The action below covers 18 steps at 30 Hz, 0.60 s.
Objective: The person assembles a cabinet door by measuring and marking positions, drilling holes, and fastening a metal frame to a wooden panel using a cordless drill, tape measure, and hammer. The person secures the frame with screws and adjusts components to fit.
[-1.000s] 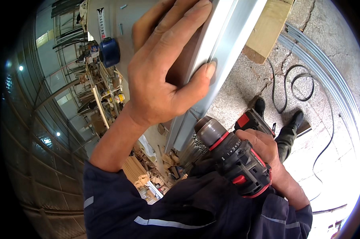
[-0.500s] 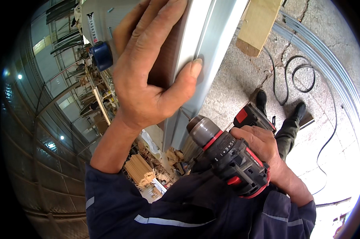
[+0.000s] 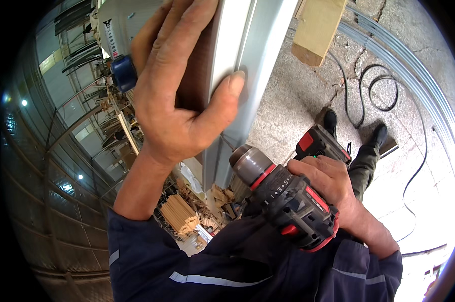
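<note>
My left hand (image 3: 174, 113) grips a long white-grey profile (image 3: 260, 55), its thumb pressed on the pale face and its fingers stretched over the brown side. In my right hand (image 3: 328, 183) is a black and red cordless drill (image 3: 295, 209), held by the handle with the battery pack (image 3: 320, 146) pointing away. The thin drill bit (image 3: 227, 142) meets or nearly meets the profile's face just below my left thumb; whether it has entered the surface I cannot tell. Left of my fingers lies a blue tape measure (image 3: 123, 72) with some blade pulled out.
A wooden beam (image 3: 320, 30) juts in at the top, right of the profile. On the concrete floor lie a looped black cable (image 3: 373, 95) and long metal strips (image 3: 413, 65). Stacked wood strips (image 3: 179, 211) and scraps sit lower left. My shoes (image 3: 378, 133) show at right.
The profile, both hands and the drill have shifted slightly left in the picture. A small green light now shows near the drill's battery. Both grips stay the same.
</note>
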Each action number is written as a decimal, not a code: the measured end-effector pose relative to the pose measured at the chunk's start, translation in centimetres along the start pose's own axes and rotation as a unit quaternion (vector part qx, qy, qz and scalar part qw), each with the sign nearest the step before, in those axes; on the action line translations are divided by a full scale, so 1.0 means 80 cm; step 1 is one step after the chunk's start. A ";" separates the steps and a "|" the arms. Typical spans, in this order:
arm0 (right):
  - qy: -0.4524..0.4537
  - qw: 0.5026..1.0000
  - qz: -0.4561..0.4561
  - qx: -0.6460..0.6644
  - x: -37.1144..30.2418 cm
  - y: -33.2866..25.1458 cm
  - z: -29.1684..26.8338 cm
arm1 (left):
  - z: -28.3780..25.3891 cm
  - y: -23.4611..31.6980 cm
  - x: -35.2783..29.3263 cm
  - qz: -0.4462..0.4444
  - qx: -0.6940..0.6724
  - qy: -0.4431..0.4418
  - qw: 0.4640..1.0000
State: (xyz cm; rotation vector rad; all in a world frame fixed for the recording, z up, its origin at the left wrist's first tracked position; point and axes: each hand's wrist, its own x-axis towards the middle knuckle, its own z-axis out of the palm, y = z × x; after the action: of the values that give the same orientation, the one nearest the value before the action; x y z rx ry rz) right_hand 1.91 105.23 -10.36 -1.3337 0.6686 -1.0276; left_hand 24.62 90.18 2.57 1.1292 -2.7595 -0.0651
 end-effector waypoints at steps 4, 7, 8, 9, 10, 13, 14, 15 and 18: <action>0.006 1.000 -0.009 -0.014 0.002 -0.002 -0.001 | 0.010 -0.001 -0.005 -0.043 -0.182 0.006 0.982; 0.024 0.999 -0.019 -0.015 0.002 0.001 0.002 | 0.002 0.001 -0.004 -0.039 -0.139 -0.037 0.989; 0.031 0.999 -0.023 -0.014 0.002 0.002 0.004 | 0.002 0.000 -0.004 -0.035 -0.145 -0.033 0.988; 0.025 0.999 -0.022 -0.018 0.002 0.002 0.003 | 0.004 -0.003 -0.005 -0.031 -0.152 -0.029 0.988; 0.018 0.999 -0.020 -0.022 0.002 0.002 0.001 | 0.005 -0.004 -0.006 -0.027 -0.158 -0.025 0.987; 0.009 1.000 -0.017 -0.024 0.002 0.000 -0.001 | 0.007 -0.003 -0.003 -0.023 -0.131 -0.027 0.991; 0.008 1.000 -0.017 -0.024 0.003 0.000 -0.003 | 0.006 -0.003 -0.003 -0.022 -0.131 -0.028 0.991; 0.008 0.999 -0.019 -0.027 0.005 0.000 -0.005 | 0.005 -0.003 -0.003 -0.022 -0.130 -0.028 0.991; 0.007 0.999 -0.020 -0.033 0.005 -0.003 -0.007 | 0.006 -0.002 -0.004 -0.024 -0.143 -0.029 0.989</action>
State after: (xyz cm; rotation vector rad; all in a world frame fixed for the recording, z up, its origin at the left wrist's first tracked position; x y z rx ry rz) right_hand 1.56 104.61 -10.12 -1.4039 0.6946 -1.0568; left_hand 24.88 90.28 2.04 1.1299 -2.6577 -0.4904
